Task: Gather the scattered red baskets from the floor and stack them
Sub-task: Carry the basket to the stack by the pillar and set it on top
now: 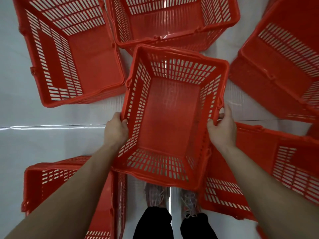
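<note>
1. The held basket [170, 116] is empty; its open top faces up at the camera and its solid bottom panel shows
2. Five more red baskets lie round it on the floor [34, 140], all empty: far-left basket [69, 54], far-middle basket [172, 19], far-right basket [284, 54], near-right basket [276, 163] and near-left basket [57, 183]
3. The floor is pale grey and glossy, crossed by a thin seam; two shoes [156, 195] stand below the held basket
4. The left hand [116, 130] clamps the held basket's left rim, the right hand [222, 128] its right rim, fingers curled over the edges
5. The held basket is bright red plastic with slotted walls, raised over the floor between the others
</note>
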`<act>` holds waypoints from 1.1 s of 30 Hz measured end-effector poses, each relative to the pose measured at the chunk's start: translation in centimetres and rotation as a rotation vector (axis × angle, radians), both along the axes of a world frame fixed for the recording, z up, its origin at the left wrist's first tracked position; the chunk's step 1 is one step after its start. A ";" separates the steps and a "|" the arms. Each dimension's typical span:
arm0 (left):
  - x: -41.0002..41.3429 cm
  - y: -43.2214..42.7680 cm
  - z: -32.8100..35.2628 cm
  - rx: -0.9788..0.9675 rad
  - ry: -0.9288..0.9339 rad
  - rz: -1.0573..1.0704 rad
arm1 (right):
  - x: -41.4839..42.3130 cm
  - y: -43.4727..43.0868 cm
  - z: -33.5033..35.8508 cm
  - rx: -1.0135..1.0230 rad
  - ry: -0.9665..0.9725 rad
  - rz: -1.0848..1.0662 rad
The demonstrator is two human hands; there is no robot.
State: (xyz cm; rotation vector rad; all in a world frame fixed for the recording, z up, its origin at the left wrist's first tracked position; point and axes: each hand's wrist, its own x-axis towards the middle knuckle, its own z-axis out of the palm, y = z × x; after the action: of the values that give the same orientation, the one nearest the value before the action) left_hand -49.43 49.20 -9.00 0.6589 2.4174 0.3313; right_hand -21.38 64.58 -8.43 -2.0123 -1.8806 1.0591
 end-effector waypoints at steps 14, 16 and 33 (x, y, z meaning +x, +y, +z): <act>2.6 -7.8 25.5 0.282 0.092 0.109 | 1.9 -4.7 24.6 0.129 0.354 0.052; 2.8 -10.5 28.5 0.316 0.098 0.152 | 1.9 -7.4 26.9 0.092 0.416 0.134; 3.0 -43.2 36.3 0.211 0.188 0.541 | -3.1 -35.6 31.6 -0.004 0.375 0.449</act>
State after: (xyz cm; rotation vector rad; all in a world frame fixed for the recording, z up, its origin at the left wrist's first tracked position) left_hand -46.43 6.00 27.31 0.1062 2.7391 0.7817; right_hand -24.48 29.00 23.20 -1.2909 -2.1513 1.4252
